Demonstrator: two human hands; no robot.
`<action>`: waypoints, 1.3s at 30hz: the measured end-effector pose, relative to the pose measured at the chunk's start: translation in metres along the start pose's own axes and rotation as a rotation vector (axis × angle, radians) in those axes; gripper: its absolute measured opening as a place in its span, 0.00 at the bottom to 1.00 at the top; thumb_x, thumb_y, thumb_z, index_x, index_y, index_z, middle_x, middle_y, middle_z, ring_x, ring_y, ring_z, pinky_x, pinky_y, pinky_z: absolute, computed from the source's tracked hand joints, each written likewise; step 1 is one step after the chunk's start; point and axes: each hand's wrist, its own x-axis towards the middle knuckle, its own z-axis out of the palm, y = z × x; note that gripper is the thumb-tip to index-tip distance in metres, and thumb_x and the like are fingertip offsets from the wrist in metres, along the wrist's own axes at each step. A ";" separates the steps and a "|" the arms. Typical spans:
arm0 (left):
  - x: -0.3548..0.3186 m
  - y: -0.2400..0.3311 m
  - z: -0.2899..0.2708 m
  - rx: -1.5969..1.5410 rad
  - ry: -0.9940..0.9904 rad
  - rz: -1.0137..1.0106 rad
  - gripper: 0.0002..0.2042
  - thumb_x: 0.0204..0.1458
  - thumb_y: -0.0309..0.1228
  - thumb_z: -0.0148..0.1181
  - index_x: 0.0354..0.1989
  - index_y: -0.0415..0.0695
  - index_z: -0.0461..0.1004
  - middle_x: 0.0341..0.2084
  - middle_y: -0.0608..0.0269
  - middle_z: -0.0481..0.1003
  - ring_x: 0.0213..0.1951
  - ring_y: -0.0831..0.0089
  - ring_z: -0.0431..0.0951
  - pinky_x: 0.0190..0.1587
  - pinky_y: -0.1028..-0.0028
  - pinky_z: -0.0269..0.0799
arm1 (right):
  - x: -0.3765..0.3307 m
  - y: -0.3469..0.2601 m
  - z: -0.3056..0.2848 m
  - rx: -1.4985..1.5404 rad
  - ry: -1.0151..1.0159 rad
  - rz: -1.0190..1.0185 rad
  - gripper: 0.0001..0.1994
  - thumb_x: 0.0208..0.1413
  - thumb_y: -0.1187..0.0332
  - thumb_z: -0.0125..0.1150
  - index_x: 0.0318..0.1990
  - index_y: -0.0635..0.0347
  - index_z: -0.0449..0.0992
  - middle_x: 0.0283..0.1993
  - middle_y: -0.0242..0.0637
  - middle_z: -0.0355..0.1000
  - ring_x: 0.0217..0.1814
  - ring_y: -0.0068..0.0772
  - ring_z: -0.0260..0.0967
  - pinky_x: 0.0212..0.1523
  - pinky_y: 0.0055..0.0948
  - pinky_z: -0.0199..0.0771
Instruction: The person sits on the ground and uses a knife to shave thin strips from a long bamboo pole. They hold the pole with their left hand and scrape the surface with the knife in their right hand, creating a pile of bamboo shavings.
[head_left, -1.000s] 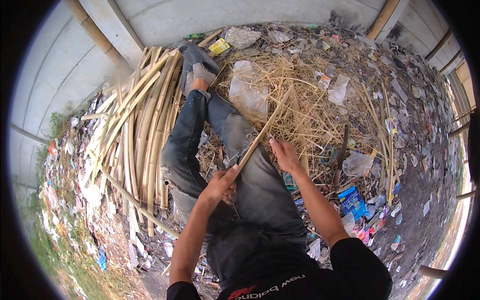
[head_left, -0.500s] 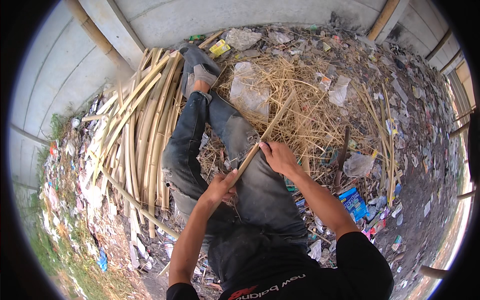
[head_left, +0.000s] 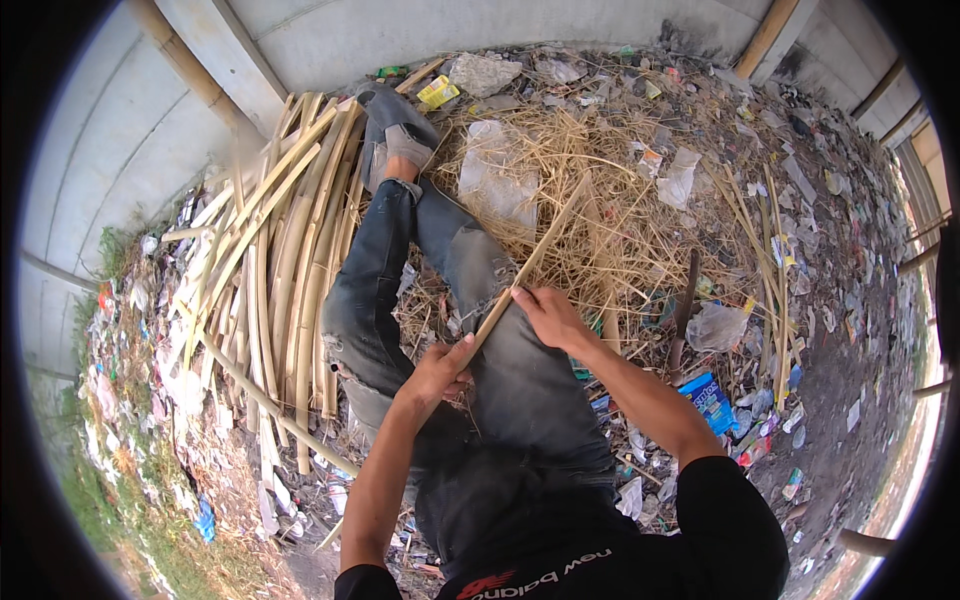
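A long, flat bamboo strip (head_left: 541,246) lies slantwise across my thighs, its far end pointing up and to the right over the shavings. Around its near part my left hand (head_left: 436,373) is closed, thumb laid along the top. Farther up the strip, my right hand (head_left: 550,316) is closed on it with the fingertips at its edge. Whether the right fingers also hold something small cannot be made out. Torn dark jeans (head_left: 535,390) are under the strip and both hands.
Many split bamboo strips (head_left: 290,290) are piled at my left. Pale shavings (head_left: 630,240) cover the litter-strewn ground ahead. A dark, long blade-like tool (head_left: 684,310) lies right of my leg, near a blue packet (head_left: 708,404). A grey wall (head_left: 480,25) closes the far side.
My right hand has shifted slightly left and down along the bamboo strip, its fingers still closed. The strip's far end has moved a little farther away. My left hand stays nearly in place.
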 end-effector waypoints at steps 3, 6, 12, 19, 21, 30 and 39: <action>-0.004 0.009 0.005 -0.015 0.033 0.000 0.28 0.66 0.58 0.59 0.26 0.46 0.69 0.18 0.69 0.66 0.16 0.82 0.61 0.18 0.75 0.52 | -0.016 -0.018 0.010 0.074 -0.176 -0.133 0.30 0.72 0.44 0.53 0.30 0.66 0.79 0.20 0.51 0.69 0.24 0.53 0.70 0.32 0.47 0.69; -0.003 0.002 0.008 0.013 0.055 0.016 0.28 0.67 0.57 0.59 0.23 0.45 0.70 0.17 0.70 0.67 0.16 0.82 0.63 0.18 0.74 0.54 | -0.009 -0.020 -0.008 0.410 -0.295 -0.063 0.29 0.73 0.47 0.52 0.32 0.67 0.80 0.22 0.53 0.70 0.28 0.58 0.72 0.33 0.48 0.67; 0.007 -0.016 0.016 0.381 0.239 0.319 0.30 0.66 0.53 0.62 0.19 0.37 0.75 0.12 0.66 0.68 0.19 0.78 0.69 0.23 0.69 0.64 | 0.015 0.013 -0.010 -0.023 0.165 0.095 0.28 0.74 0.48 0.48 0.36 0.66 0.82 0.30 0.58 0.76 0.37 0.66 0.76 0.40 0.56 0.73; 0.011 -0.005 0.026 0.445 0.312 0.320 0.29 0.65 0.51 0.64 0.24 0.33 0.78 0.13 0.61 0.69 0.21 0.74 0.68 0.29 0.64 0.68 | -0.026 -0.017 0.014 -0.088 -0.043 0.002 0.30 0.75 0.47 0.47 0.35 0.67 0.82 0.30 0.58 0.77 0.37 0.66 0.77 0.40 0.56 0.75; 0.014 -0.007 0.025 0.443 0.314 0.327 0.29 0.64 0.52 0.65 0.24 0.32 0.79 0.13 0.61 0.70 0.21 0.73 0.69 0.30 0.64 0.69 | -0.026 -0.012 0.015 -0.027 0.038 0.026 0.30 0.75 0.47 0.48 0.34 0.67 0.81 0.29 0.59 0.77 0.36 0.66 0.76 0.39 0.55 0.74; 0.000 -0.015 0.022 0.532 0.324 0.397 0.26 0.62 0.52 0.67 0.37 0.32 0.84 0.16 0.55 0.73 0.22 0.71 0.73 0.31 0.63 0.71 | -0.007 0.035 0.009 0.173 -0.040 0.126 0.30 0.74 0.47 0.49 0.36 0.70 0.83 0.22 0.53 0.74 0.28 0.53 0.75 0.34 0.47 0.72; -0.115 0.093 -0.051 0.934 1.128 0.792 0.28 0.52 0.43 0.80 0.55 0.33 0.83 0.25 0.51 0.84 0.22 0.72 0.80 0.25 0.70 0.72 | -0.027 0.013 -0.031 1.002 -0.236 0.022 0.24 0.75 0.53 0.53 0.23 0.53 0.65 0.18 0.19 0.53 0.20 0.13 0.51 0.21 0.21 0.48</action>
